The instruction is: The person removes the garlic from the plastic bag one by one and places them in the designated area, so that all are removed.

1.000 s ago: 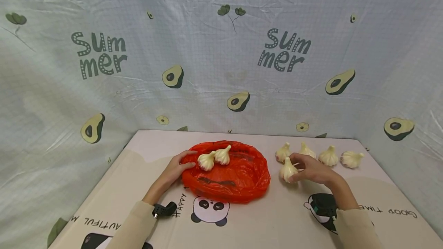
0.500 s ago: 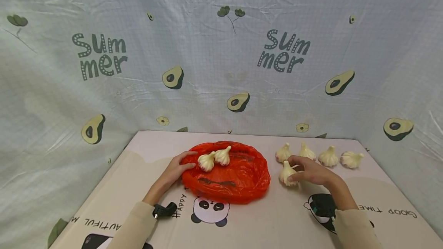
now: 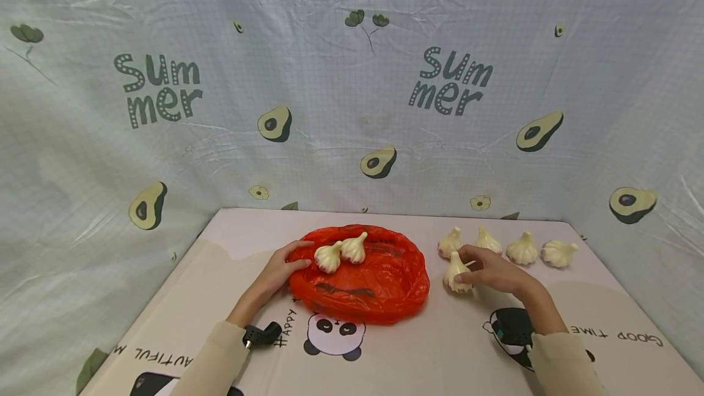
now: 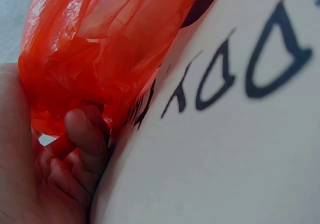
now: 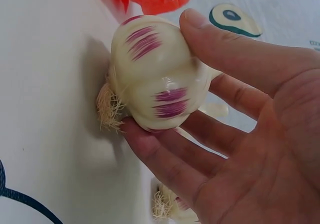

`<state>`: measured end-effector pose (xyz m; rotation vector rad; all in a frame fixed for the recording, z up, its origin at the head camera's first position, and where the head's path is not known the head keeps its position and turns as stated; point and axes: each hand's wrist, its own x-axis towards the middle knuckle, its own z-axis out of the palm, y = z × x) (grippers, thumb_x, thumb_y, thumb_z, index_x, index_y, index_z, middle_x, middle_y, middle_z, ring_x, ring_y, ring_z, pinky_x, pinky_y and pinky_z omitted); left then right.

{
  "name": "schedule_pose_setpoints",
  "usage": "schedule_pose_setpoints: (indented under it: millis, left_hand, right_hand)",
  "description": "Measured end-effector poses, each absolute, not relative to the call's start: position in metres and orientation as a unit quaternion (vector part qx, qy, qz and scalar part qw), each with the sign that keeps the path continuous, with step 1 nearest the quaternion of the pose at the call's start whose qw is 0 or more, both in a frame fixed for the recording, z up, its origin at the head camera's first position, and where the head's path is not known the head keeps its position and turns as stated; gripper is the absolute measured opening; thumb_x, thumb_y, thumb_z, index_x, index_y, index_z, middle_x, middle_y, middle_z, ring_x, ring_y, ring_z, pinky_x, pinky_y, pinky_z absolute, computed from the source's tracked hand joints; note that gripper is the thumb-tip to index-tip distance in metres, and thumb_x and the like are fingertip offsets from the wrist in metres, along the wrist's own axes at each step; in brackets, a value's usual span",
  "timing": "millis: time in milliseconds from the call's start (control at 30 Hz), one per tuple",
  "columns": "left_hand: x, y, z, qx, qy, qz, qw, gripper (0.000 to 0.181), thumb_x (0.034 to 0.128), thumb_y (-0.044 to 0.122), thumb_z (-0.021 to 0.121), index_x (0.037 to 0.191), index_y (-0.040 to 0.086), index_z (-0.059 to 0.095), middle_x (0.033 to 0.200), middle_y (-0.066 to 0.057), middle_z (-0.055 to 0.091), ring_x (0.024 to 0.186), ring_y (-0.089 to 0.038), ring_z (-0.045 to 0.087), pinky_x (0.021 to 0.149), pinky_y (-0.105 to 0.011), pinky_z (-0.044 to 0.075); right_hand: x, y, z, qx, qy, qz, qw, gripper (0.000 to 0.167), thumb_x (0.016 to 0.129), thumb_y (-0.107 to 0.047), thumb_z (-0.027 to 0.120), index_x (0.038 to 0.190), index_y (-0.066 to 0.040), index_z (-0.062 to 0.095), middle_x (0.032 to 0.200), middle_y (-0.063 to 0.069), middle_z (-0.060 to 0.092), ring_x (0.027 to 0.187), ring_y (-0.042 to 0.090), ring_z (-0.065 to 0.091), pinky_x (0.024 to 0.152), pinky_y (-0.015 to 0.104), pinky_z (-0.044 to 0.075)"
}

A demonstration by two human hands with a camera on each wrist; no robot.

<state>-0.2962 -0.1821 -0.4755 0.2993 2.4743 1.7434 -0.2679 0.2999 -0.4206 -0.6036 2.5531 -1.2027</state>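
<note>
In the head view, my right hand [image 3: 495, 269] holds a white garlic bulb [image 3: 454, 275] between thumb and fingers, just right of the red plastic bag [image 3: 385, 274]. Purple streaks and a tuft of roots show on this bulb [image 5: 155, 79] in the right wrist view; whether its base touches the table I cannot tell. The bag lies spread wide with a rolled rim. Two garlic bulbs, one [image 3: 327, 257] beside the other [image 3: 354, 248], sit in its left part. My left hand [image 3: 277, 271] grips the bag's left rim, thumb inside, with curled fingers [image 4: 80, 129] against its outer side.
Several more garlic bulbs stand in a row behind and right of my right hand, from one near the bag [image 3: 450, 242] to one at the far right [image 3: 558, 253]. A printed cloth [image 3: 330, 188] hangs behind the table [image 3: 418, 353], which bears panda prints and lettering.
The garlic bulb in my right hand dips slightly, then rises a little, and my thumb sits higher on it. My left hand and the bag stay put.
</note>
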Motion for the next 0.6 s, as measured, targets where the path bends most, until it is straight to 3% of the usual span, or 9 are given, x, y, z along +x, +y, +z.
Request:
schedule_pose_setpoints:
  millis: [267,600]
  left_hand:
    - [-0.2961,-0.1815,-0.4748,0.096,0.813,0.572,0.051,0.048,0.0990,0.017,0.062,0.146,0.014,0.055,0.162,-0.017,0.042,0.149,-0.043,0.041,0.115,-0.056,0.046]
    - [-0.2961,-0.1814,-0.4750,0.096,0.815,0.569,0.051,0.048,0.0990,0.017,0.062,0.146,0.014,0.055,0.162,-0.017,0.042,0.148,-0.043,0.042,0.113,-0.056,0.047]
  right_hand:
    - [-0.2685,0.2997,-0.4228,-0.197,0.883,-0.409,0.117,0.034,0.094,-0.025,0.072,0.120,-0.006,0.061,0.126,0.017,0.067,0.119,0.031,0.062,0.098,0.045,0.053]
    - [-0.2686,0.3024,-0.4238,-0.193,0.862,-0.446,0.146,0.038,0.098,-0.023,0.067,0.128,-0.001,0.059,0.133,0.023,0.061,0.117,0.030,0.063,0.086,0.029,0.059]
